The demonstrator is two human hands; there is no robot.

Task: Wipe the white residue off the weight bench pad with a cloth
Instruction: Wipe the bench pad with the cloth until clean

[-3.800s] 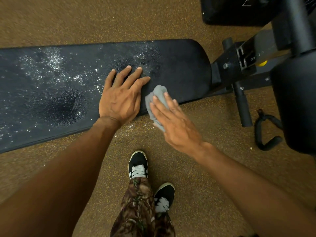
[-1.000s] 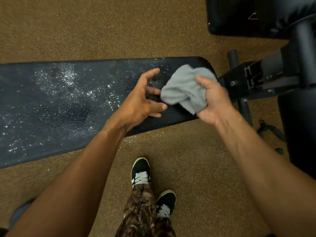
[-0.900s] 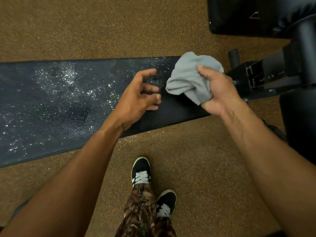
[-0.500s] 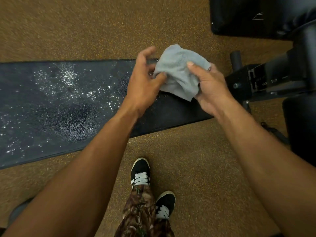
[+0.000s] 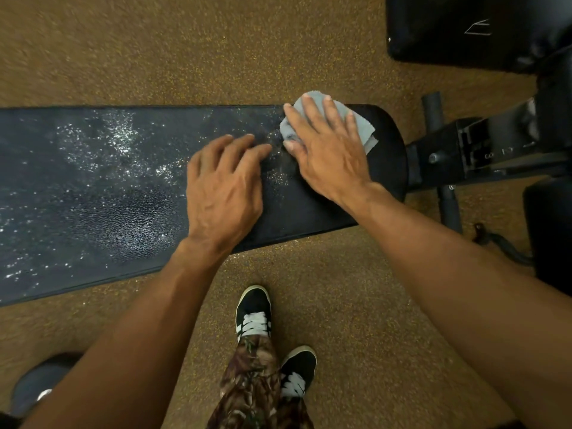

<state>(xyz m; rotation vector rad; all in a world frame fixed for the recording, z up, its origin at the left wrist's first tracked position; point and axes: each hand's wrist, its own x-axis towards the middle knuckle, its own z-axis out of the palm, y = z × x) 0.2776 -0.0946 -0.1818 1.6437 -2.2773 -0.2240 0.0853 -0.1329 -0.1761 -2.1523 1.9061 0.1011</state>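
Note:
The black weight bench pad [image 5: 93, 196] stretches across the view from the left edge to its rounded right end. White residue [image 5: 117, 150] speckles its left and middle parts. My right hand [image 5: 325, 150] lies flat with straight fingers on the grey cloth [image 5: 363, 128], pressing it onto the pad near the far edge of the right end. My left hand [image 5: 226, 187] rests on the pad just left of the cloth, fingers loosely bent, holding nothing.
The bench's black metal frame [image 5: 464, 150] and another black pad [image 5: 464, 29] stand to the right. Brown speckled floor [image 5: 154, 51] surrounds the bench. My two shoes [image 5: 253, 314] stand close to the pad's near edge. A dark round object [image 5: 37, 385] lies at the lower left.
Both hands held the cloth bunched in the air above the pad's right end. Now the right hand has pressed it flat onto the pad, and the left hand has let go and dropped onto the pad.

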